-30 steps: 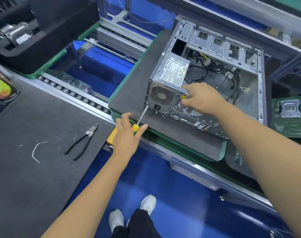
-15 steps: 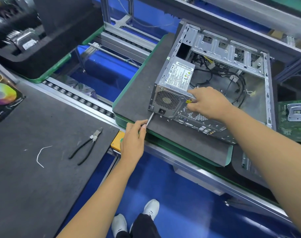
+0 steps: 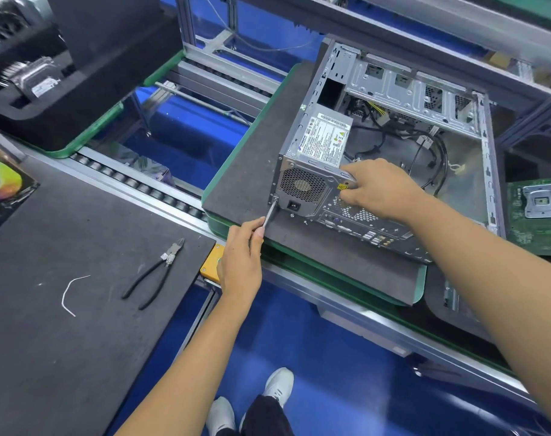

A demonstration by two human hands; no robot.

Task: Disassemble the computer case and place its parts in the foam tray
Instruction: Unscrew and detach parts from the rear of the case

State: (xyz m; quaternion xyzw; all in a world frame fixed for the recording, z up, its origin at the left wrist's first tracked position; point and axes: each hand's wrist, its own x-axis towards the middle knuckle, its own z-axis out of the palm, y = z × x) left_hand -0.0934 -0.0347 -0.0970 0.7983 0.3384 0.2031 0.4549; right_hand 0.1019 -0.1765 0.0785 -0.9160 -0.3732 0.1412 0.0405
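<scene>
Biggest risk here is probably a cam-out: the screwdriver (image 3: pixel 270 214) is held at a slant, not square to the rear panel, so the tip could easily be skidded off the screw at the lower left corner of the power supply (image 3: pixel 312 171) and the head chewed up. A loose screw could also get dropped onto the grey mat or down into the roller gap just behind the left hand (image 3: pixel 240 262). And if the last fastener is backed out with no support, the power supply might be tipped into the cables (image 3: pixel 425 152) just beyond the right fingers.

The screwdriver shaft is pinched near its lower end by the left fingers (image 3: pixel 259 229), which are curled tight round it; the yellow handle is mostly hidden under the palm. The tip is set against the case corner just ahead of those fingers.

The right hand (image 3: pixel 382 191) is laid on the top rear edge of the power supply, fingers bent down over the yellow warning sticker. Whether the edge is actually gripped or just pressed on can't be told from this angle.

The computer case (image 3: pixel 469 171) is lying open on its side on the counter, right under both hands, with the power supply not yet removed. A motherboard (image 3: pixel 538 212) is parked well off to the right, and pliers (image 3: pixel 156 272) are left on the mat left of the left hand.
</scene>
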